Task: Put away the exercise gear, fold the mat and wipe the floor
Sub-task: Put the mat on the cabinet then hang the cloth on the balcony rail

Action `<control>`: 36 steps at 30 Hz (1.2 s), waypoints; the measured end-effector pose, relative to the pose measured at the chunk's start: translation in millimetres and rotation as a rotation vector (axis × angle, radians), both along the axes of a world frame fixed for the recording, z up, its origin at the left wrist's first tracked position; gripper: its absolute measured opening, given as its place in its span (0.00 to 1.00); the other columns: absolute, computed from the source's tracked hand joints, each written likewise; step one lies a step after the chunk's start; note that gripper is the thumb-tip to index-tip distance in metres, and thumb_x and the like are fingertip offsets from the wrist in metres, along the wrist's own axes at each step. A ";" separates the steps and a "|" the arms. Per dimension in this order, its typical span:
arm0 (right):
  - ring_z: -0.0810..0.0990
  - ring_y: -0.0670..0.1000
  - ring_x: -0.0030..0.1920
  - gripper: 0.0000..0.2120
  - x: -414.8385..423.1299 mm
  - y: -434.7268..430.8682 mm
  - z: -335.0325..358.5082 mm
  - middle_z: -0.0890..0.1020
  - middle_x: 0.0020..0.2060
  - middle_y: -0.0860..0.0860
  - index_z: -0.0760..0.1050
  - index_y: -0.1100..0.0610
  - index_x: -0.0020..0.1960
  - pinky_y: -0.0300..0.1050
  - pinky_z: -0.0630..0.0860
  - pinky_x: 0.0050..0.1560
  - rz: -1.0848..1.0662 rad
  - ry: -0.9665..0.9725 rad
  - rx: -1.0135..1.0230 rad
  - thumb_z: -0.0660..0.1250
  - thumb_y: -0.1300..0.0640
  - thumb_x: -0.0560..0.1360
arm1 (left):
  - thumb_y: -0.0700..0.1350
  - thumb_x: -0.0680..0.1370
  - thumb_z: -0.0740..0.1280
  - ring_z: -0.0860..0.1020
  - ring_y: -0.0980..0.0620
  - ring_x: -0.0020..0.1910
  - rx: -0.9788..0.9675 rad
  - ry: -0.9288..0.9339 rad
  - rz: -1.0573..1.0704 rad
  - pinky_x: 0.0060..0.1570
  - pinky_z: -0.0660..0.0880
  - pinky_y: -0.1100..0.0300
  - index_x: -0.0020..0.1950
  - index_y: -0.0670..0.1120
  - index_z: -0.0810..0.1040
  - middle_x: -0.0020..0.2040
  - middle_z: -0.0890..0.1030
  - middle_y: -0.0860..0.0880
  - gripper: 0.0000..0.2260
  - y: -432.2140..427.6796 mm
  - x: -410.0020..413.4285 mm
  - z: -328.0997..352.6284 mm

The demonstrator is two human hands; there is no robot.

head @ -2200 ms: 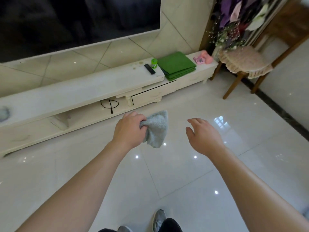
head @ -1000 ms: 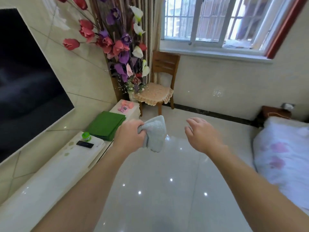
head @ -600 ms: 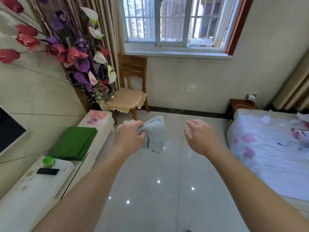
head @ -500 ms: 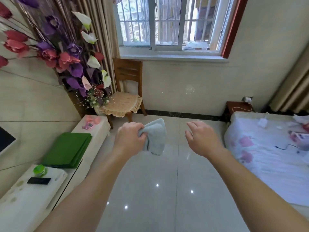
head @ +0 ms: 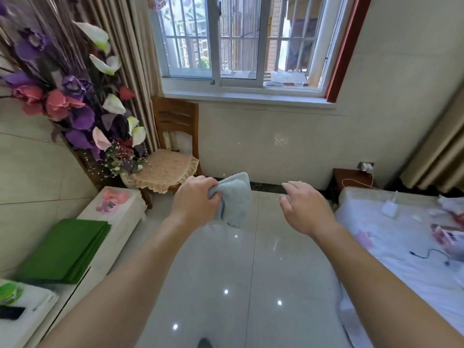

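Glossy tiled floor [head: 226, 272] runs open down the middle to the far wall, bed [head: 401, 259] edging it at right, white cabinet [head: 120, 222] at left. Folded green mat [head: 62, 249] lies flat on cabinet. L hand [head: 195, 204] is mid-air, fingers curled, bunching a fluffy grey cloth [head: 236, 199]. R hand [head: 305, 212] holds nothing, fingers loosely spread.

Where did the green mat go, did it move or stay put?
No. The green mat lies on the white cabinet between the pink thing and the black remote, just as before; only the camera turned.
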State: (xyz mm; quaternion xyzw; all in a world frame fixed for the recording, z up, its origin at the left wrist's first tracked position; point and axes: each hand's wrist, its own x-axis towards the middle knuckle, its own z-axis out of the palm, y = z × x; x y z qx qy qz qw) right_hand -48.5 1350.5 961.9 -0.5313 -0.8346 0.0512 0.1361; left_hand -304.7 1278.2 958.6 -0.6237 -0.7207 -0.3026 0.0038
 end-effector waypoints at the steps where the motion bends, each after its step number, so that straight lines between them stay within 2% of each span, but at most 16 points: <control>1: 0.74 0.58 0.59 0.16 -1.8 13.2 -0.7 0.79 0.55 0.56 0.76 0.62 0.56 0.51 0.70 0.60 -0.012 0.000 -0.004 0.57 0.52 0.79 | 0.49 0.75 0.67 0.74 0.49 0.45 0.010 -0.007 -0.007 0.43 0.72 0.56 0.49 0.50 0.83 0.42 0.80 0.53 0.07 15.3 -3.0 -1.1; 4: 0.74 0.58 0.58 0.15 -10.5 53.9 -2.0 0.79 0.54 0.56 0.76 0.62 0.55 0.52 0.71 0.59 -0.039 0.007 0.001 0.58 0.53 0.79 | 0.48 0.76 0.68 0.74 0.49 0.46 0.032 -0.004 -0.024 0.40 0.69 0.57 0.48 0.50 0.83 0.42 0.79 0.53 0.06 61.9 -12.5 -2.8; 8: 0.73 0.57 0.58 0.15 -28.6 113.6 -1.5 0.79 0.55 0.55 0.75 0.61 0.55 0.51 0.71 0.58 -0.092 0.007 0.008 0.57 0.52 0.79 | 0.47 0.77 0.69 0.74 0.49 0.45 0.041 -0.036 -0.065 0.42 0.74 0.56 0.50 0.49 0.83 0.43 0.78 0.53 0.05 130.4 -33.1 -4.1; 17: 0.72 0.56 0.60 0.14 -55.1 231.0 7.6 0.78 0.56 0.54 0.75 0.59 0.57 0.49 0.70 0.58 -0.210 0.044 -0.016 0.57 0.52 0.80 | 0.46 0.76 0.68 0.75 0.50 0.47 0.001 -0.059 -0.178 0.44 0.72 0.58 0.48 0.49 0.83 0.43 0.79 0.53 0.05 286.7 -64.7 3.0; 25: 0.66 0.53 0.70 0.21 -23.9 355.8 1.3 0.73 0.68 0.52 0.68 0.58 0.71 0.46 0.62 0.68 -0.231 0.076 -0.033 0.55 0.51 0.81 | 0.48 0.76 0.66 0.74 0.50 0.47 -0.035 -0.111 -0.210 0.48 0.76 0.54 0.48 0.51 0.82 0.44 0.78 0.54 0.05 423.4 -33.8 5.4; 36: 0.63 0.52 0.72 0.22 36.5 558.9 14.2 0.69 0.72 0.51 0.67 0.56 0.73 0.44 0.59 0.70 -0.177 0.054 -0.061 0.55 0.51 0.81 | 0.47 0.75 0.65 0.74 0.50 0.49 -0.031 -0.117 -0.106 0.49 0.75 0.57 0.47 0.52 0.82 0.44 0.79 0.56 0.06 597.9 30.9 26.4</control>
